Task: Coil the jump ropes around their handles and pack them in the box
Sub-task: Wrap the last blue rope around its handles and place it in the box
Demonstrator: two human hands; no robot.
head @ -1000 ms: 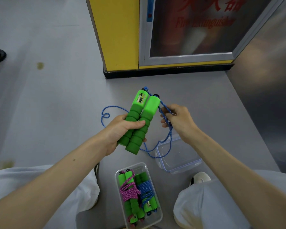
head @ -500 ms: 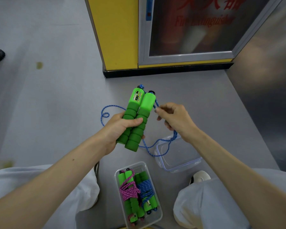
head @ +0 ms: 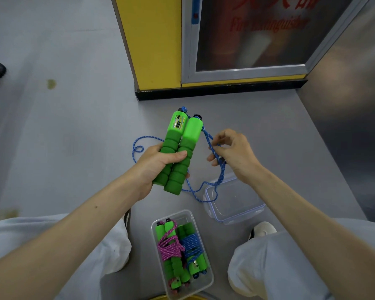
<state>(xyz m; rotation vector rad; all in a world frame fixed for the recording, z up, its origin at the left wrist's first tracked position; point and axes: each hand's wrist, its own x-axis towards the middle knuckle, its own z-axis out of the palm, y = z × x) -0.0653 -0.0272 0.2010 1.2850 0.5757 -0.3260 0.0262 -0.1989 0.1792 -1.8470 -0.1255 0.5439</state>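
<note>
My left hand (head: pixel 158 163) grips two green foam handles (head: pixel 178 148) side by side, upright and tilted a little right. A blue rope (head: pixel 206 135) runs from their tops down to my right hand (head: pixel 234 152), which pinches it beside the handles. The rest of the blue rope hangs in loose loops to the floor and over a clear lid. Below, a clear plastic box (head: pixel 210 278) holds two coiled jump ropes, one wrapped in pink rope (head: pixel 169 247), one in blue rope (head: pixel 192 245).
A clear lid (head: pixel 236 204) with a blue seal lies on the grey floor right of the box. My knees in light trousers frame the box. A yellow cabinet base (head: pixel 156 50) with a fire extinguisher door stands ahead. A steel wall rises at right.
My right hand has slid along the blue rope, out to the right of the handles and slightly down. The handles stay upright in my left hand, raised a little.
</note>
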